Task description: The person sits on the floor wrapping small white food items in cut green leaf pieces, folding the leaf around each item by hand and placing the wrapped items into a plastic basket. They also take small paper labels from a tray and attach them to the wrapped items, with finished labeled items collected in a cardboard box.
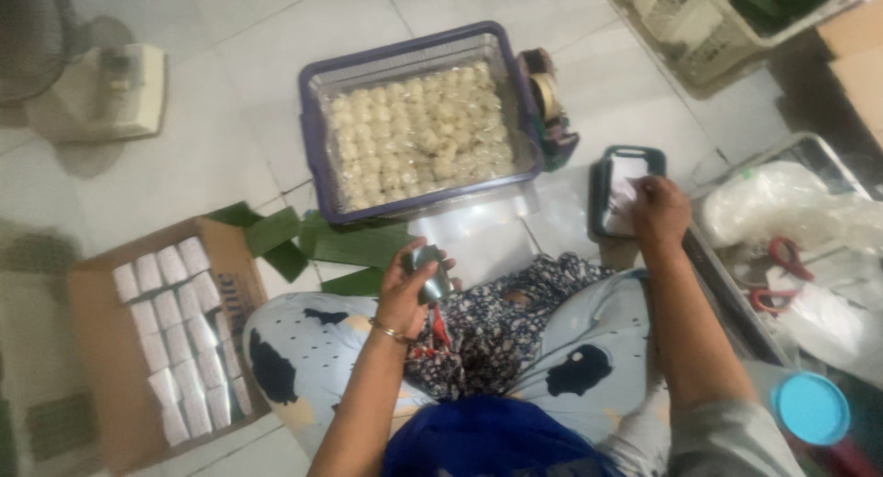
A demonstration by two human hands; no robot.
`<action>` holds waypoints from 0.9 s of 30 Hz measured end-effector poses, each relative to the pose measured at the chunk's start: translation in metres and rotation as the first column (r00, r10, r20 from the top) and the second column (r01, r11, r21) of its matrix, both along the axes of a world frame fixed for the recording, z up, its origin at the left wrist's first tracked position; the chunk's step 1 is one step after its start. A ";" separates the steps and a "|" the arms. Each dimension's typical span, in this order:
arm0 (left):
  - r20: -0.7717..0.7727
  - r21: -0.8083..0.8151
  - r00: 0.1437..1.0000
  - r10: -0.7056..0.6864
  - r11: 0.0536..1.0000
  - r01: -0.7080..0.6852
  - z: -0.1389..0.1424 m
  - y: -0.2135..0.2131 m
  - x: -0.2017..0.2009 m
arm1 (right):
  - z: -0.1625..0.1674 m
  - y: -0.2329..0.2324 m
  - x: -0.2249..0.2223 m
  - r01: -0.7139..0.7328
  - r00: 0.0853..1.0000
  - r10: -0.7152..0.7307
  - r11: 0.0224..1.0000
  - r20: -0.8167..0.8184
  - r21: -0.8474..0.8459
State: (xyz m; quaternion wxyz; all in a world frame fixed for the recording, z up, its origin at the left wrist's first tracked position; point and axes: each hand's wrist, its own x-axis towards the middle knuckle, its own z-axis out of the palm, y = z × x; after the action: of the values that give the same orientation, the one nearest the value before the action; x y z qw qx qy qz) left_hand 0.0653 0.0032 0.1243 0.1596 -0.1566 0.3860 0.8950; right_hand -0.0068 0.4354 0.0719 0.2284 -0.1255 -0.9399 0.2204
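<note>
holding a small grey piece over the lap

seen from above, sitting on a pale tiled floor (212, 137) with legs in light cloth with dark patches. left hand (409, 288) raised over the lap, fingers closed around a small grey shiny piece (430, 273), a little blurred, so kind not sure; looks smooth, rounded and dark silver, partly hidden by the fingers. thin bangle (390, 331) on that wrist. right hand (659, 210) stretched forward and well apart from the left, resting on a small black tray (607, 178) with a white inside; fingers bent down on the white part, but closed on something or not, cannot tell.

grey piece lying only in the left hand, near the body, just below the green leaves (354, 247) spread on the floor, and well apart from the right hand. beyond the leaves, a purple-rimmed tub (313, 127) lined with clear plastic and filled with many small pale round lumps (418, 137). beside the tub, a tape dispenser (547, 100). at the left, a cardboard box (101, 376) with rows of small white wrapped packets (179, 334). at the right, a metal tray (819, 155) with white plastic bags and red-handled scissors (777, 275), and near the elbow a round blue lid (811, 408).
</note>
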 end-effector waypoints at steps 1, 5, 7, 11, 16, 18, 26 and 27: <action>-0.034 -0.028 0.999 0.010 1.000 -0.011 0.000 0.000 -0.001 | 0.015 -0.014 -0.002 -0.016 0.999 0.008 0.974 -0.035 -0.227; -0.128 -0.131 0.992 0.012 0.991 -0.029 0.006 -0.001 -0.001 | 0.078 -0.095 0.022 -0.155 0.987 0.120 0.550 -0.106 -0.820; -0.121 -0.175 0.993 -0.001 0.984 -0.021 0.011 -0.002 0.002 | 0.104 -0.143 0.050 -0.188 0.959 0.285 0.627 -0.003 -0.756; -0.169 -0.101 0.985 0.023 0.994 -0.041 0.018 -0.007 0.006 | 0.131 -0.222 0.076 -0.009 0.860 0.457 0.464 0.230 -0.886; -0.179 -0.145 0.982 0.063 0.985 -0.089 0.019 -0.017 0.012 | 0.125 -0.255 0.067 -0.216 0.823 0.568 0.283 -0.018 -0.935; -0.185 -0.121 0.980 0.080 0.987 -0.103 0.018 -0.018 0.014 | 0.120 -0.258 0.067 -0.227 0.811 0.585 0.352 0.023 -0.908; -0.248 -0.086 0.964 0.093 0.989 -0.118 0.016 -0.013 0.016 | 0.134 -0.275 0.083 -0.232 0.778 0.611 0.492 0.143 -0.839; -0.239 -0.097 0.965 0.105 0.987 -0.131 0.016 -0.012 0.016 | 0.139 -0.277 0.084 -0.268 0.785 0.612 0.478 0.099 -0.836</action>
State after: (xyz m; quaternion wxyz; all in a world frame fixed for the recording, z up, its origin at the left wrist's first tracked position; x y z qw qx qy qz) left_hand 0.0815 -0.0084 0.1407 0.0506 -0.0817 0.4414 0.8921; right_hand 0.0777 0.1582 0.2106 -0.1063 -0.0014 -0.7680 0.6316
